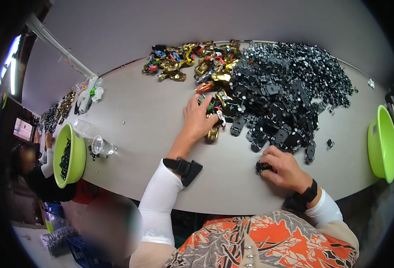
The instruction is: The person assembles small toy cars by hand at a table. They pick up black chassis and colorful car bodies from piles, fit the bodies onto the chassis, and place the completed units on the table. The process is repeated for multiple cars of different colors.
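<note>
My left hand [198, 119] lies over the near edge of a pile of shiny toy car bodies [220, 77], its fingers spread and touching some of them. The bodies are gold, red, yellow and green. A gold car body [212, 134] rests just beside its fingertips. Lower right, my right hand [288, 170] has thumb and fingers closed on a small black toy car chassis [262, 166], partly covered by the fingers. Between and beyond both hands spreads a heap of black toy car chassis [281, 111].
Small dark and silvery parts [313, 67] cover the back right of the table [148, 129]. Green basins stand at the left [77, 156] and right [381, 145]; the left one holds black parts. A clear cup [99, 145] is near the left basin. Another person [36, 165] sits at far left.
</note>
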Motion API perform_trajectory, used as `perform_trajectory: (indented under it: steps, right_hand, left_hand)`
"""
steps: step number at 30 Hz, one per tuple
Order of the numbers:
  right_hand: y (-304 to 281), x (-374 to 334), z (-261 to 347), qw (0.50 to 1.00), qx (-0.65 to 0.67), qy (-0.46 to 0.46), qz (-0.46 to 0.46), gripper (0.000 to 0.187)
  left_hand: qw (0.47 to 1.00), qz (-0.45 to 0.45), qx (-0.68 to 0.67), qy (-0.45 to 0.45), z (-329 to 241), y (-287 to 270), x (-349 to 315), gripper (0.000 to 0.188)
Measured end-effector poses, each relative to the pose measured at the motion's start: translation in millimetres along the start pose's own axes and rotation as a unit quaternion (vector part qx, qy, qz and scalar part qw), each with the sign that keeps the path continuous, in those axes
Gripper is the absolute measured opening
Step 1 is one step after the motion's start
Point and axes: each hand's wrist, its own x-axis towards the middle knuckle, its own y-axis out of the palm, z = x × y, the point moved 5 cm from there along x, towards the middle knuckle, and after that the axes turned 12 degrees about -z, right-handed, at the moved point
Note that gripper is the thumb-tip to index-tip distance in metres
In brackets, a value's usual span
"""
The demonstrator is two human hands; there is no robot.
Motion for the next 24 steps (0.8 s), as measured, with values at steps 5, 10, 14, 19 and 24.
perform_trajectory:
  steps: [5,10,14,19,24]
  right_hand:
    - [3.9,0.5,-0.9,1.0,0.005,0.012,0.014,0.028]
    - [3.9,-1.2,-2.8,1.0,0.003,-0.012,-0.015,0.03]
    - [2.1,-1.7,-3.8,1.0,0.002,0.004,-0.005,0.031]
    - [-9.3,-4.1,-1.0,0.995,0.07,-0.041,-0.064,0.03]
    - [-48.4,-2.5,-11.9,0.972,0.082,0.011,-0.222,0.014]
  left_hand:
    - [0.989,0.007,-0.136,-0.055,-26.4,-26.6,-46.8,0.069]
    - [0.932,-0.037,-0.319,-0.168,-1.7,-44.8,-70.9,0.044]
    - [0.977,-0.123,-0.171,-0.02,-60.2,-70.6,-79.5,0.032]
    - [0.98,-0.044,0.057,0.187,-116.2,-28.2,-70.2,0.033]
    - [0.981,0.0,0.097,0.17,-119.1,-20.4,-60.8,0.032]
